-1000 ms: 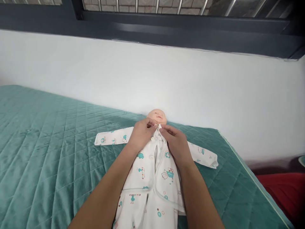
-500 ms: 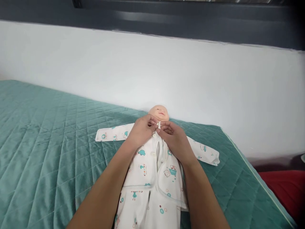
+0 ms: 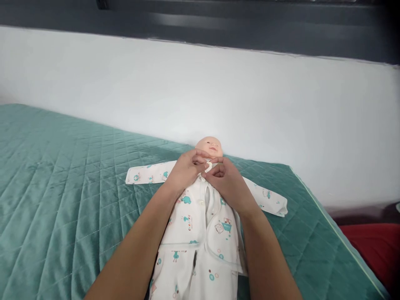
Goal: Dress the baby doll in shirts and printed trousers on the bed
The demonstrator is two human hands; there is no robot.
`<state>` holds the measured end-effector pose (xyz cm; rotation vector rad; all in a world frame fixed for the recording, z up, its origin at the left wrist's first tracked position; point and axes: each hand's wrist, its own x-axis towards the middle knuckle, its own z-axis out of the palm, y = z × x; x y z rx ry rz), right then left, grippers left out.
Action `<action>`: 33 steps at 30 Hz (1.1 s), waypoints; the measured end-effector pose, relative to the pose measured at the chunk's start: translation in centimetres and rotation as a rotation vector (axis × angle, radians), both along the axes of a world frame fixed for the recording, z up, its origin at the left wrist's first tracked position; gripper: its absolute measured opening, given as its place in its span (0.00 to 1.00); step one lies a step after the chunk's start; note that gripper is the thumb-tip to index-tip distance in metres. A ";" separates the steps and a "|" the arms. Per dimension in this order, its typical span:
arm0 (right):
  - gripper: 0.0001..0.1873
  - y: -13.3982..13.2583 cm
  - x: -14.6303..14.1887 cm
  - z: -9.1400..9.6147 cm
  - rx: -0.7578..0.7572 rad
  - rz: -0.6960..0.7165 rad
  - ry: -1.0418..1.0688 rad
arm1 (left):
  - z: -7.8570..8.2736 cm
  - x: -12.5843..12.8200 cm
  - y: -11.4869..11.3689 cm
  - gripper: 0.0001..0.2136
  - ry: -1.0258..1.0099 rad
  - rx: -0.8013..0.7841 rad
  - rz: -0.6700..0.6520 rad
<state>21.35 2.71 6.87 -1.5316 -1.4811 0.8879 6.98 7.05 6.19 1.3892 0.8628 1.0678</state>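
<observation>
A baby doll point(image 3: 208, 144) lies on its back, dressed in a white printed baby jacket point(image 3: 187, 214) and matching trousers point(image 3: 212, 283). My left hand point(image 3: 188, 168) pinches one front edge of the jacket at the neck. Opposite it, my right hand point(image 3: 225, 177) pinches the other front edge, fingertips almost touching the left ones. A small loop of white cloth stands up between them. Below the hands the jacket front hangs partly apart, with a pale button point(image 3: 202, 203) on its left side. Both sleeves spread outward. My fingers hide the doll's neck.
A green quilted cover point(image 3: 78, 200) lies under the doll, its piped edge running down the right. Behind stands a white wall point(image 3: 200, 91) beneath a dark ledge point(image 3: 200, 25). Something red point(image 3: 371, 246) sits beyond the right edge.
My right fingers have shifted slightly left and down at the neckline. The upright cloth strip between my fingertips is now bent into a loop.
</observation>
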 end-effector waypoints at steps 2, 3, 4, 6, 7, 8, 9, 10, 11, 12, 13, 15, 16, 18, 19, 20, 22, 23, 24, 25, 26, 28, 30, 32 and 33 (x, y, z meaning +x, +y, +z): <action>0.25 0.0 0.0 0.0 0.005 -0.001 -0.008 | 0.1 -0.1 0.0 0.13 -0.002 -0.022 -0.007; 0.26 0.0 0.0 0.0 0.011 0.000 -0.012 | 0.2 -0.2 0.0 0.13 0.006 -0.030 -0.009; 0.27 0.0 -0.1 0.0 0.017 0.001 -0.014 | 0.4 -0.2 -0.1 0.14 0.023 -0.031 -0.008; 0.28 -0.1 -0.1 0.0 0.030 -0.001 -0.011 | 0.6 -0.1 -0.1 0.13 0.091 -0.012 0.011; 0.27 -0.1 0.0 0.0 0.035 -0.002 -0.008 | 0.7 -0.1 -0.1 0.13 0.140 0.007 0.033; 0.27 -0.1 0.0 0.0 0.038 -0.003 -0.007 | 0.8 0.0 -0.2 0.13 0.192 0.030 0.055; 0.26 -0.2 0.0 0.0 0.040 -0.003 -0.007 | 0.9 0.0 -0.2 0.13 0.243 0.061 0.071; 0.25 -0.2 0.0 0.0 0.042 -0.003 -0.008 | 0.9 0.1 -0.2 0.13 0.290 0.097 0.078; 0.24 -0.2 0.0 0.1 0.043 -0.004 -0.012 | 0.9 0.1 -0.2 0.14 0.330 0.134 0.076; 0.24 -0.3 0.0 0.1 0.045 -0.005 -0.015 | 0.8 0.2 -0.2 0.14 0.364 0.170 0.065; 0.23 -0.4 0.0 0.2 0.048 -0.005 -0.016 | 0.8 0.2 -0.2 0.16 0.396 0.204 0.055; 0.23 -0.5 0.0 0.2 0.049 0.006 -0.009 | 0.5 0.2 -0.1 0.17 0.454 0.254 0.051; 0.23 -0.6 -0.1 0.3 0.051 0.001 -0.001 | 0.4 0.1 -0.1 0.18 0.477 0.273 0.053; 0.22 -0.7 -0.2 0.2 0.081 -0.067 0.028 | 0.3 0.0 -0.1 0.18 0.508 0.311 0.052; 0.21 -0.7 -0.3 0.0 0.106 -0.118 0.049 | 0.3 -0.1 0.0 0.17 0.512 0.324 0.049; 0.18 -0.7 -0.4 -0.1 0.134 -0.167 0.070 | 0.3 -0.1 0.0 0.18 0.509 0.331 0.044; 0.13 -0.6 -0.6 -0.3 0.185 -0.228 0.101 | 0.2 -0.2 0.0 0.17 0.500 0.330 0.037; 0.11 -0.6 -0.6 -0.4 0.199 -0.237 0.102 | 0.1 -0.3 0.1 0.17 0.498 0.329 0.035; 0.10 -0.6 -0.7 -0.5 0.207 -0.240 0.091 | 0.0 -0.3 0.2 0.17 0.499 0.332 0.035; 0.10 -0.6 -0.8 -0.4 0.210 -0.245 0.071 | -0.1 -0.3 0.3 0.16 0.502 0.340 0.036; 0.10 -0.7 -0.8 -0.4 0.208 -0.249 0.047 | -0.2 -0.3 0.4 0.16 0.504 0.347 0.039; 0.11 -0.9 -0.9 -0.2 0.204 -0.254 0.004 | -0.3 -0.3 0.5 0.16 0.505 0.349 0.043; 0.12 -1.1 -1.0 0.0 0.210 -0.248 -0.034 | -0.3 -0.2 0.4 0.16 0.498 0.333 0.041; 0.12 -1.2 -1.1 0.1 0.229 -0.227 -0.096 | -0.2 -0.2 0.3 0.16 0.488 0.312 0.040; 0.12 -1.3 -1.1 0.2 0.243 -0.210 -0.140 | -0.1 -0.2 0.3 0.16 0.482 0.306 0.040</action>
